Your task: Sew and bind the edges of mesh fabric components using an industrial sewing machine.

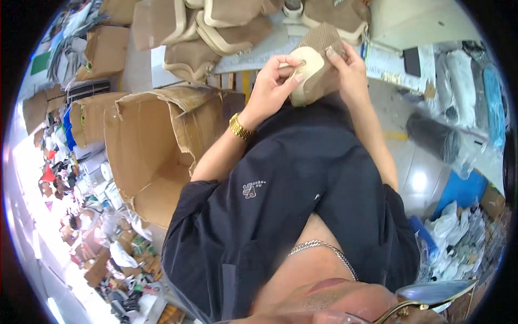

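A crowded workroom, and close work at the edge of a white table (251,61)

Goods crowd this room on every side I look. Tan pieces with cream borders (229,32) are heaped along the table, some reaching its near edge. To the person's left a big cardboard box (208,116) gapes open, its torn flaps bent, standing so near the left forearm that there is little room for that elbow to swing (I can't tell whether the sleeve touches it). On the other side there is more space: a strip of tiled floor (418,181) shows between the right arm and the clear plastic bags (458,92) beyond.

The thing being handled, a tan ribbed piece (319,43) with a rounded cream patch (312,63), is held up in front of the dark shirt (291,162), overlapping the line of the table's near edge. I can't tell whether it rests on anything.

Both elbows are bent and set wide, the forearms angling inward to meet at the piece. The left hand (272,83), with a gold band (241,127) at its wrist, is partly closed, fingers curled and thumb stretched along the patch, pinching it. The right hand (350,70) is half curled around the opposite side, thumb laid on the ribbed face and index finger by the rim, its other fingers mostly hidden behind the fabric
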### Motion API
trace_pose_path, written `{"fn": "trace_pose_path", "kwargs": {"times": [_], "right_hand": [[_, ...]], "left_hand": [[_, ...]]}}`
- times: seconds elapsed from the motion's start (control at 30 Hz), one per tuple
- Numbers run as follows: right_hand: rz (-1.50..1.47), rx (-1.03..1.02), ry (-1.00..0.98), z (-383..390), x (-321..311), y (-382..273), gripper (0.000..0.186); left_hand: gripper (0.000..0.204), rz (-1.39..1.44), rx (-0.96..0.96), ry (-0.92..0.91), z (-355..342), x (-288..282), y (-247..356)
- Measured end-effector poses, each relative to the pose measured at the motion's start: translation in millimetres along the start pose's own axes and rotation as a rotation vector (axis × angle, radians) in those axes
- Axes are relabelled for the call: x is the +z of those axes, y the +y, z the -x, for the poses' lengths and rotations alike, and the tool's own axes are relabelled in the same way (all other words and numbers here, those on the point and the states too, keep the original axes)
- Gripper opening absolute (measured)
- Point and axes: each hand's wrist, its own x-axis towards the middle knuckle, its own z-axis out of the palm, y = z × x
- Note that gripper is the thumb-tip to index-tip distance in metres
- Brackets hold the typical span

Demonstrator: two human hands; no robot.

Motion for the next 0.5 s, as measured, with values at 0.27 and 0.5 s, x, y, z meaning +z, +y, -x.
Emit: {"fn": "trace_pose_path", "kwargs": {"times": [0.27,0.5], "right_hand": [[-0.323,0.136,0.111,6,-30,7,0.022],[-0.36,0.162,0.143,1,-26,5,0.021]], "left_hand": [[0.02,0.092,-0.231,-0.009,15,-2,-16],[0.017,-0.188,-0.166,-0.076,8,1,-27]]}}
